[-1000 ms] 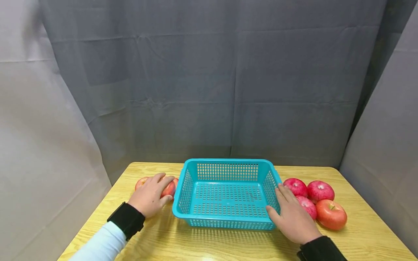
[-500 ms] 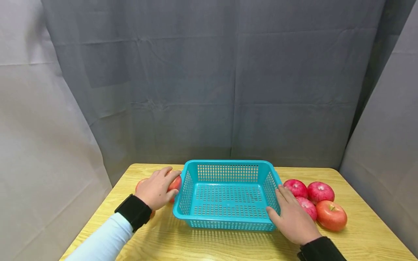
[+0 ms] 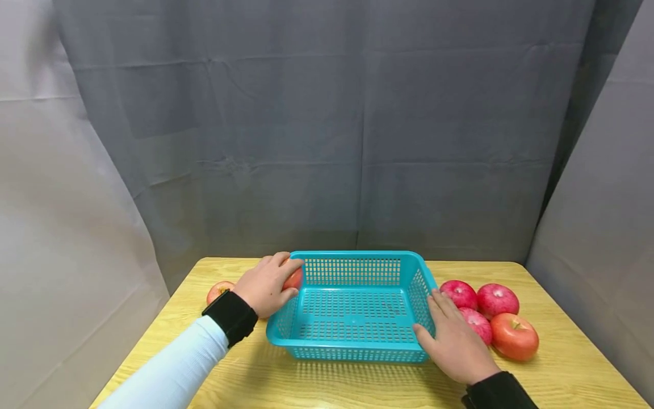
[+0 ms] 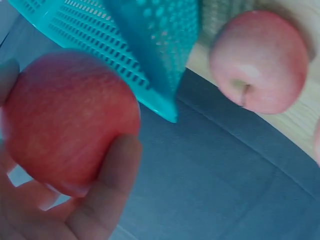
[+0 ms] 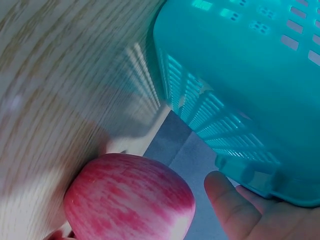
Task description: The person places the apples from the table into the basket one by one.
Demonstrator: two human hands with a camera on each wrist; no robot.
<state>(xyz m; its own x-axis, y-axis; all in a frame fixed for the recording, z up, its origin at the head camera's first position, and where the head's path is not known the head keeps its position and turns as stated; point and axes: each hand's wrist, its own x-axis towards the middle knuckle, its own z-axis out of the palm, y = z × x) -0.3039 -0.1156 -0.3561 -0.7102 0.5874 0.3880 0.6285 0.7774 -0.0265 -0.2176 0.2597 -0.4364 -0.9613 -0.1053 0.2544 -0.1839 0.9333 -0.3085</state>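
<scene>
Head view: your left hand (image 3: 267, 286) grips a red apple (image 3: 293, 279) by the left rim of the teal basket (image 3: 352, 343); your right hand (image 3: 453, 342), fingers extended, touches the opposite side, near four apples (image 3: 497, 301).

The place looked like a makeshift booth, with creased grey cloth (image 3: 317, 130) hung behind a wood-grain tabletop (image 3: 378, 389) and paler cloth (image 3: 71, 238) on both sides.

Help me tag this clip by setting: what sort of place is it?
Likely a makeshift filming booth: gray cloth hangs behind and beside a wood-grain table bearing a turquoise plastic basket and apples.
</scene>
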